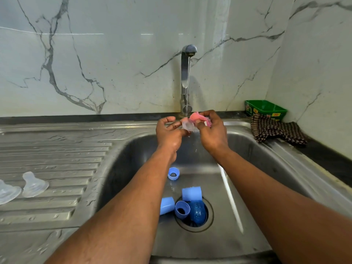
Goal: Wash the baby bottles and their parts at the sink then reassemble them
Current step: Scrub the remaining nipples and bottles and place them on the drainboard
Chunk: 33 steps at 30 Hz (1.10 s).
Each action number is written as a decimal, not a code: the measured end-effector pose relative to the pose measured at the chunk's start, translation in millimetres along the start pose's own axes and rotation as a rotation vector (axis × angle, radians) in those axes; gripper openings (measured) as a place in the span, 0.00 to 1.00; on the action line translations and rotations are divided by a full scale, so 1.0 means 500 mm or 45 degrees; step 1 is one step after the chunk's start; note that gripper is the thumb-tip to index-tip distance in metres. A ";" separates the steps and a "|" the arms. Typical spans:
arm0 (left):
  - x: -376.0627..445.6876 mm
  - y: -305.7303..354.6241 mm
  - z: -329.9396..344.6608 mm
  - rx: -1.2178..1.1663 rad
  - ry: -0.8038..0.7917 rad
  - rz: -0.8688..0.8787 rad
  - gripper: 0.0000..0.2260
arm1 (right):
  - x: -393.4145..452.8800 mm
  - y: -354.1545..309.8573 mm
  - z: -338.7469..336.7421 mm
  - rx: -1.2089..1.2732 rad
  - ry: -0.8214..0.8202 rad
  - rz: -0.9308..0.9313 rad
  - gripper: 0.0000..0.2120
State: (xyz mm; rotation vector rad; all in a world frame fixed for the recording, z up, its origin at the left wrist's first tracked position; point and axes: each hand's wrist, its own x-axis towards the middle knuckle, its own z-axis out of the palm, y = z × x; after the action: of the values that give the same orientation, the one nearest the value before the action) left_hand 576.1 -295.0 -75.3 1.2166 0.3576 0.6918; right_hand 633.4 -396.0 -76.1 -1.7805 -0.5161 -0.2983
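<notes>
Now my left hand (170, 132) pinches a clear teat (187, 125) under the tap (187, 54) while my right hand (213, 128) grips a pink scrubber (198, 117), two teats (34, 184) done on the left drainboard (57, 149), blue parts (191, 194) near me in the sink (247, 168) unwashed, I'd say.

A home kitchen: steel sink (122, 149), tap (187, 77), marble-look wall (95, 63)

Both bare forearms reach forward, wrists close together. The left hand (170, 132) pinches with curled fingers; the right hand (213, 130) grips likewise.
</notes>
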 end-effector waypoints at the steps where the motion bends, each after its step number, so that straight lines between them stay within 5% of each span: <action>1: 0.001 0.000 0.000 -0.001 -0.007 -0.002 0.23 | 0.000 0.001 0.000 0.010 -0.016 0.001 0.07; 12: -0.003 -0.012 -0.006 0.111 -0.077 0.100 0.09 | -0.006 0.002 0.009 0.008 -0.155 -0.050 0.22; 17: 0.000 -0.011 -0.010 0.197 -0.085 0.209 0.10 | 0.006 0.006 0.009 -0.158 -0.158 0.006 0.13; 25: 0.005 -0.016 -0.011 0.103 -0.015 0.154 0.10 | -0.006 -0.015 -0.004 -0.238 0.046 0.072 0.18; 33: 0.004 -0.022 -0.005 -0.026 -0.069 0.071 0.10 | -0.003 0.005 0.015 -0.130 -0.123 -0.086 0.15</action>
State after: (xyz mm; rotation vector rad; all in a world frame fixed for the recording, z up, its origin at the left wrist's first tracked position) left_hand 579.3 -294.1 -86.1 1.2271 0.2719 0.7075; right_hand 632.8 -389.7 -81.1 -1.8857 -0.6403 -0.2910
